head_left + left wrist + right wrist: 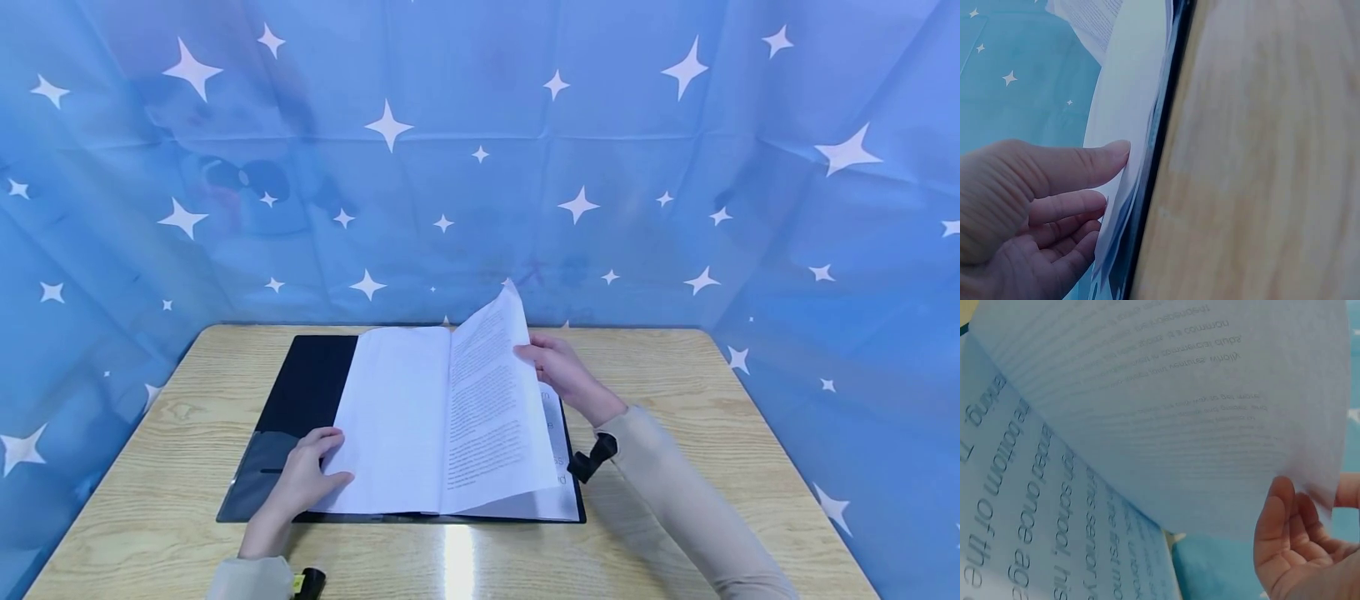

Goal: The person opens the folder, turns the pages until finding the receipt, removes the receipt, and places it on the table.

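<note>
A black folder lies spread on the table with white paper pages inside. My right hand pinches the outer edge of a printed page, which is raised and curved upward. In the right wrist view, fingertips press the back of this page, and the thumb is mostly hidden behind it. Beneath it shows a sheet with larger print. On the left side, my left hand rests at the edge of a blank white page, its thumb and fingers spread apart. The left wrist view has the thumb on the paper.
The folder sits on a wood-grain table, near its back middle. A blue curtain with white stars hangs behind and along both sides. Small black devices are strapped at the right wrist and the left wrist.
</note>
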Tool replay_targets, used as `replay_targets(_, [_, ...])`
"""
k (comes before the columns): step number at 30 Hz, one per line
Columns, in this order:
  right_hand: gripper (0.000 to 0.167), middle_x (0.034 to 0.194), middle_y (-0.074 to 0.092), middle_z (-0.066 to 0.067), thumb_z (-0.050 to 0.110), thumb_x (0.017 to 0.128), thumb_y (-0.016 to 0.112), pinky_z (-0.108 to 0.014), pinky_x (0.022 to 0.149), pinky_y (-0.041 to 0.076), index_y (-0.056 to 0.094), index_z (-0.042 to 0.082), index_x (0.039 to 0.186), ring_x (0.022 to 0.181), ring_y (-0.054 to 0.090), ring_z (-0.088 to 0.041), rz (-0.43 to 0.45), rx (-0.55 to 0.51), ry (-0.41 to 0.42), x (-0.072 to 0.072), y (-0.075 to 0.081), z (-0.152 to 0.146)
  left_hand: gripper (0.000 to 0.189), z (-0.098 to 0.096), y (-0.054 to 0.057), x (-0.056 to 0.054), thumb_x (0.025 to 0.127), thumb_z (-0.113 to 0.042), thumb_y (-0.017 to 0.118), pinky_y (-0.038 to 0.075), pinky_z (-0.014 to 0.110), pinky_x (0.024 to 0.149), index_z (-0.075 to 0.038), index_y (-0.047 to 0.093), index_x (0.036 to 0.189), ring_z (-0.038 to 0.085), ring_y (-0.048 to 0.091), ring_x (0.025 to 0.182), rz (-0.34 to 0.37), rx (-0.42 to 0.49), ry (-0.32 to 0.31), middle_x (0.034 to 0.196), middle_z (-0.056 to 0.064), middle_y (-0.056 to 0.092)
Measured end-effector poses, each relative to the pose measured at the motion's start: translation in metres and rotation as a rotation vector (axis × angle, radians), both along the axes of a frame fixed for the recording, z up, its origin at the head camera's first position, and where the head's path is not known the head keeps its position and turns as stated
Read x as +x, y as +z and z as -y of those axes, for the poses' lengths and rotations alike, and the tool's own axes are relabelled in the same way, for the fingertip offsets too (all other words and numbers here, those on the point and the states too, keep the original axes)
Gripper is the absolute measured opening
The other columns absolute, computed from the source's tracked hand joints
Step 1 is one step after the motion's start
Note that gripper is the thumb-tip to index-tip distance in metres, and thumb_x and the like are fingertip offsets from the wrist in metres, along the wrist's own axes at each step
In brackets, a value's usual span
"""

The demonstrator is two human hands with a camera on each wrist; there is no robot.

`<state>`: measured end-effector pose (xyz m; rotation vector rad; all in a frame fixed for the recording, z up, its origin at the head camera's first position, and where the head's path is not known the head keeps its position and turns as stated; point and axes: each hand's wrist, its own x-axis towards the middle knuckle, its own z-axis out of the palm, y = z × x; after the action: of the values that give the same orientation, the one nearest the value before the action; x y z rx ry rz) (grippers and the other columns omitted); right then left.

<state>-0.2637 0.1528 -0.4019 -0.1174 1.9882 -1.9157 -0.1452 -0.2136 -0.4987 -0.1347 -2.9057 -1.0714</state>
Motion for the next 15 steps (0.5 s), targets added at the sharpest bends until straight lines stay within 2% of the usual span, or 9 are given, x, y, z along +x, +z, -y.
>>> replay_targets(10, [0.036,0.100,0.063,-0.005,0.016,0.093,0.055,-0.028,0.076,0.050,0.052,-0.007,0.121,0.084,0.063,-0.015,-0.037,-0.036,0.022,0.001,0.008,0.020,0.052,-0.001,0.001,0.000,0.071,-0.002,0.077,0.039,0.056,0.095,0.012,0.057,0.117,0.042,0.045,0.117,0.010,0.001,0.001,0.125,0.024,0.051])
replay_targets(15, [0.028,0.100,0.062,-0.007,0.017,0.093,0.056,-0.030,0.079,0.049,0.055,-0.003,0.111,0.085,0.062,-0.016,-0.050,-0.027,0.030,0.001,0.012,0.032,0.052,-0.001,0.001,0.001,0.072,-0.002,0.077,0.038,0.056,0.095,0.012,0.057,0.118,0.042,0.044,0.118,0.030,-0.005,0.006,0.126,0.024,0.050])
